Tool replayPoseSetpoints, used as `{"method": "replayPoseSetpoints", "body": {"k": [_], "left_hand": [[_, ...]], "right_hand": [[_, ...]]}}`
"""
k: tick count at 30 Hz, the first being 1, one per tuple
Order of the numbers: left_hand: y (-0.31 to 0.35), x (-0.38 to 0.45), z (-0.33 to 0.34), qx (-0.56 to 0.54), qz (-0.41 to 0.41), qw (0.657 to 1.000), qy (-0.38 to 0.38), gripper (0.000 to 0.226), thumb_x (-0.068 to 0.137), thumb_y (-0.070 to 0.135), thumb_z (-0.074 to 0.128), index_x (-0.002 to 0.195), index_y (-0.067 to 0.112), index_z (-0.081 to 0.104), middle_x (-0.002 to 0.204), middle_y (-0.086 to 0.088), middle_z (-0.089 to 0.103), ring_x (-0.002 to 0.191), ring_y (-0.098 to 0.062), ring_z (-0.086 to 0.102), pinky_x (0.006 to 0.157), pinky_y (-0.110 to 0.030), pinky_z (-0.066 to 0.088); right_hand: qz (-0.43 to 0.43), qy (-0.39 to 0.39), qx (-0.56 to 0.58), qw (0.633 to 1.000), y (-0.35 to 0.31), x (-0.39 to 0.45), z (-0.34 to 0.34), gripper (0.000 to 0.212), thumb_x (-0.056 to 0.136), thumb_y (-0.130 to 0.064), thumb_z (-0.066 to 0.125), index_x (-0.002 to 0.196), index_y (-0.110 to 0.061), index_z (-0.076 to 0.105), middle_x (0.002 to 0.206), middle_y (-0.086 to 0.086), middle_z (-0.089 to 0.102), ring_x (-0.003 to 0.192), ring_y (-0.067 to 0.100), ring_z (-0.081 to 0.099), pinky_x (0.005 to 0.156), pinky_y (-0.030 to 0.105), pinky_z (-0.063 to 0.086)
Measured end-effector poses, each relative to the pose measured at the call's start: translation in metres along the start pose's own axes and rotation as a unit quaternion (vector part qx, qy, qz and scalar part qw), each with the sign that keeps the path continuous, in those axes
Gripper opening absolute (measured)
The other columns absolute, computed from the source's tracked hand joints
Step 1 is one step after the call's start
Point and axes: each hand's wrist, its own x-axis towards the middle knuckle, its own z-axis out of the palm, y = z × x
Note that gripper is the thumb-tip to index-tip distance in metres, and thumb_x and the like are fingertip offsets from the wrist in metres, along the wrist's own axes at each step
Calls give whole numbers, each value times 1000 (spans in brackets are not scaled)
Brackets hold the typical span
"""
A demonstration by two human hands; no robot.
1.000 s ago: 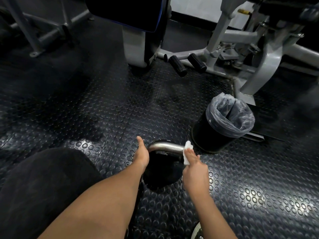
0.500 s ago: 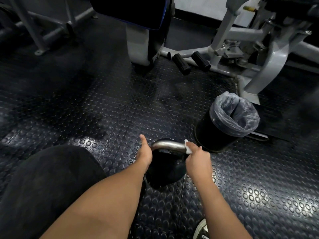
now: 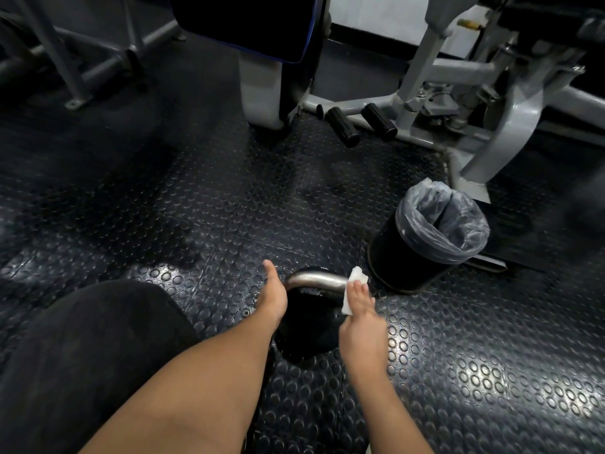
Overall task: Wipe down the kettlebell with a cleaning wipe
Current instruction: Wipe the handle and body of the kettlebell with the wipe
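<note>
Head view, looking down at a studded black rubber floor (image 3: 474, 371). A black kettlebell (image 3: 306, 332) with a bare steel handle (image 3: 316, 280) stands on the floor directly in front of the person, between the two forearms. The left hand (image 3: 273, 298) rests against the left side of the kettlebell where the handle curves down, thumb raised and pointing away from the body; its fingers lie hidden behind the bell, so whether they curl round it cannot be told. The right hand (image 3: 361, 326) presses a folded white cleaning wipe (image 3: 353, 290) against the right end of the handle, the wipe caught between the extended fingers and the steel, one corner standing above the fingertips. Just beyond and to the right of the kettlebell, near but not touching it, stands a black waste bin (image 3: 409, 253) lined with a clear plastic bag (image 3: 442, 221). Behind it rises the grey frame of a weight machine (image 3: 510, 126) with two black foot pegs (image 3: 360, 124). A dark-clothed knee (image 3: 78, 362) fills the lower left.
</note>
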Motion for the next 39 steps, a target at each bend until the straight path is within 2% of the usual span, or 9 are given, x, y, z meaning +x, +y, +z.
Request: {"method": "replayPoseSetpoints", "body": {"k": [4, 10, 13, 16, 20, 23, 30, 36, 39], "left_hand": [[-4, 8, 0, 17, -19, 1000, -9, 169, 17, 113, 1, 160, 28, 28, 164, -14, 35, 151, -40, 29, 124, -63, 18], [-8, 16, 0, 10, -29, 999, -12, 163, 24, 115, 3, 159, 28, 31, 162, -14, 38, 150, -40, 33, 123, -63, 21], [-10, 22, 0, 3, -30, 999, -10, 160, 27, 115, 4, 159, 28, 31, 162, -13, 38, 150, -38, 33, 124, -62, 20], [-9, 19, 1, 6, -32, 999, -3, 162, 25, 115, 2, 159, 28, 32, 162, -14, 38, 151, -39, 32, 124, -63, 19], [-6, 17, -1, 9, -31, 999, -4, 165, 21, 114, 1, 159, 28, 32, 162, -14, 38, 151, -39, 30, 124, -63, 17], [-8, 20, 1, 7, -35, 999, -8, 162, 24, 115, 2, 158, 29, 33, 162, -13, 39, 151, -39, 31, 124, -62, 18], [-10, 26, -1, 2, -42, 999, -1, 166, 21, 115, 4, 159, 27, 32, 162, -14, 37, 151, -40, 30, 124, -63, 17], [-11, 31, 0, 5, -44, 999, -9, 167, 21, 115, 4, 158, 23, 34, 162, -14, 37, 151, -38, 31, 124, -63, 17], [-12, 32, -1, 8, -40, 999, -15, 164, 23, 115, 2, 158, 26, 33, 162, -13, 39, 151, -38, 32, 124, -63, 18]], "right_hand": [[10, 2, -5, 1000, 10, -11, 7, 72, 91, 13, 44, 155, -18, 34, 163, -5, 29, 152, 11, 20, 115, 14, 6], [-2, 11, -4, 1000, 3, 5, 6, 72, 94, 11, 43, 156, -23, 31, 163, -10, 24, 153, 9, 18, 114, 14, 7], [-14, 4, -17, 1000, 2, -8, 8, 76, 95, 8, 42, 158, -29, 22, 162, -17, 12, 152, 4, 10, 114, 13, 20], [1, 18, -17, 1000, 12, -17, 12, 74, 94, 8, 45, 157, -26, 25, 163, -12, 19, 152, 9, 18, 108, 13, 25], [-15, 53, -6, 998, 15, -12, 20, 71, 92, 10, 49, 154, -20, 34, 160, -7, 27, 150, 15, 26, 114, 26, 32], [-46, 82, -3, 996, 6, -15, 28, 77, 81, 17, 61, 149, -15, 46, 155, -1, 39, 143, 25, 41, 98, 33, 52], [-46, 122, 1, 992, 18, -14, 38, 72, 74, 23, 67, 140, -5, 57, 145, 12, 55, 133, 36, 52, 93, 53, 57], [-68, 110, 2, 992, 13, -21, 46, 74, 75, 21, 62, 143, -8, 55, 148, 10, 52, 134, 35, 52, 85, 39, 59], [-66, 127, -7, 990, 24, -22, 49, 67, 80, 17, 53, 142, -7, 55, 148, 9, 52, 136, 32, 48, 93, 42, 56]]}}
